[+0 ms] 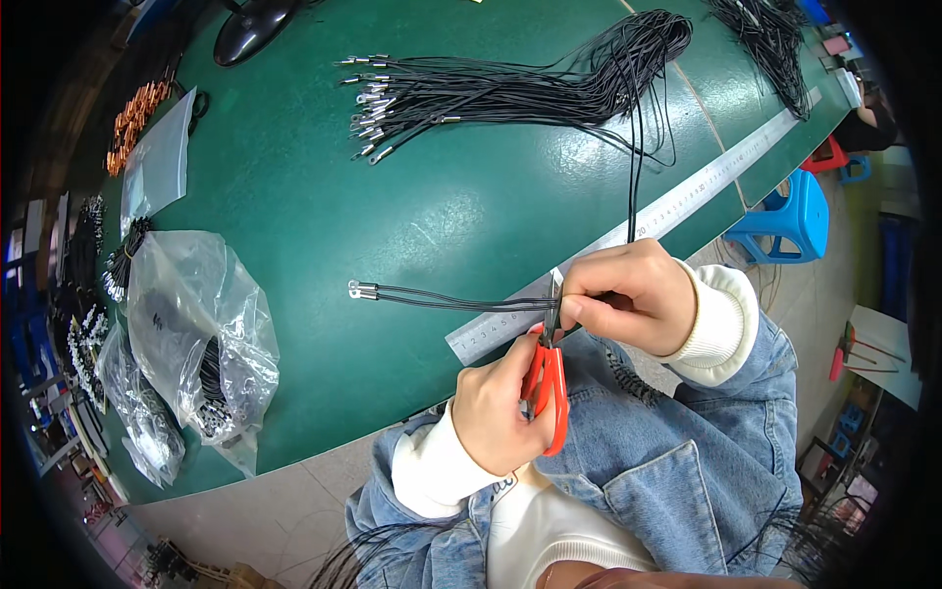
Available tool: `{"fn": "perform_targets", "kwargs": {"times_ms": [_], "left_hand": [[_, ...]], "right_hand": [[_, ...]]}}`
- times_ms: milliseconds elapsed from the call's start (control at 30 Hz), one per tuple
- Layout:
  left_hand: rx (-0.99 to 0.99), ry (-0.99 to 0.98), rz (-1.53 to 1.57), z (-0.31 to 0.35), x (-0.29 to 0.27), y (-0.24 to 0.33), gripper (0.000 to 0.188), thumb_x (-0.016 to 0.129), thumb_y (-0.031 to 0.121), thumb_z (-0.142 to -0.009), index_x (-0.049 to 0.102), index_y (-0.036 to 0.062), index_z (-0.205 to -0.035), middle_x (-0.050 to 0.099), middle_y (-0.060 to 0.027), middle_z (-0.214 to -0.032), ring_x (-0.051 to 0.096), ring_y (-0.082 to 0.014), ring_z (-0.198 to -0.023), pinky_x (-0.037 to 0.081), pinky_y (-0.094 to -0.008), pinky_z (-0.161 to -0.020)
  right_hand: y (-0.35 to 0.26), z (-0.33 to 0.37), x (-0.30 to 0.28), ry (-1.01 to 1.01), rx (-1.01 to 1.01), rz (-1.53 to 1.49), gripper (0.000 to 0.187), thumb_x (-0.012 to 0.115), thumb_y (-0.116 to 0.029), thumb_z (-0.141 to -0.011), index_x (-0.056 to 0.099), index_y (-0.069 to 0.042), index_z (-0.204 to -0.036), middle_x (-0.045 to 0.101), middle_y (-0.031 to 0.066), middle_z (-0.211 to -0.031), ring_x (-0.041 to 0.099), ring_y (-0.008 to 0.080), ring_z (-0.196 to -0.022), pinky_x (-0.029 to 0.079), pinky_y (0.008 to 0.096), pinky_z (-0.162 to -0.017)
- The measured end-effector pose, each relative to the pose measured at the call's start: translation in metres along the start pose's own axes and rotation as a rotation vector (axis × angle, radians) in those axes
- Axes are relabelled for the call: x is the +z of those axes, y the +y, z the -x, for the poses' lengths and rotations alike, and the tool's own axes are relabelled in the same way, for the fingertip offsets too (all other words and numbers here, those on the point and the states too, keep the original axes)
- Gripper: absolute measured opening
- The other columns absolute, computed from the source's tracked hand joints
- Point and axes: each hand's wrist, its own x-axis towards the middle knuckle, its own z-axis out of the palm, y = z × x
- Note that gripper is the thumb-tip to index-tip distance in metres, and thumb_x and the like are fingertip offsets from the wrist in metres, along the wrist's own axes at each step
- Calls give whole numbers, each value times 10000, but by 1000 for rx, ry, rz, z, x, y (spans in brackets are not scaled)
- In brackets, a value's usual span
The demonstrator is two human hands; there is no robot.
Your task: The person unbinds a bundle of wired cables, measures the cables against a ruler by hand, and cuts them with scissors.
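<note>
Left hand (500, 412) grips red-handled scissors (558, 402); right hand (633, 294) pinches black wires (432, 298) beside blades, over ruler (479, 337). Wires likely light, limp, slightly slick; best pinched close to blades.

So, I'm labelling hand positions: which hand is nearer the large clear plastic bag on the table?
Left. The left hand, holding red-handled scissors, is to the right of the large clear plastic bag; the right hand, pinching black cables, is farther right.
</note>
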Motion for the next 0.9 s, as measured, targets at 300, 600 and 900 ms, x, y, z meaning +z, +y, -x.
{"fn": "perform_targets", "kwargs": {"times_ms": [300, 600, 900], "left_hand": [[-23, -8, 15, 0, 0, -4, 418, 587, -21, -748, 498, -81, -1152, 600, -126, -713, 625, -164, -612, 517, -272, -621], [-6, 48, -26, -1, 2, -4, 325, 551, -13, -813, 509, -62, -1132, 637, -186, -802, 669, -247, -639, 513, -303, -608], [-43, 36, 29, 1, 1, -10, 261, 530, 43, -858, 537, -33, -1108, 623, -151, -722, 643, -200, -587, 499, -305, -581]], "right_hand": [[-1, -2, -1, -4, 0, -11, 133, 534, -88, -850, 573, 12, -771, 590, 121, -663, 600, 231, -574, 451, 309, -522], [-2, -6, 0, -26, -26, 70, 139, 506, -66, -867, 566, 10, -768, 626, 109, -704, 639, 243, -650, 485, 307, -577], [6, -14, 4, -35, -84, 152, 168, 513, -78, -881, 599, 2, -761, 591, 96, -685, 586, 241, -609, 457, 308, -567]]}}
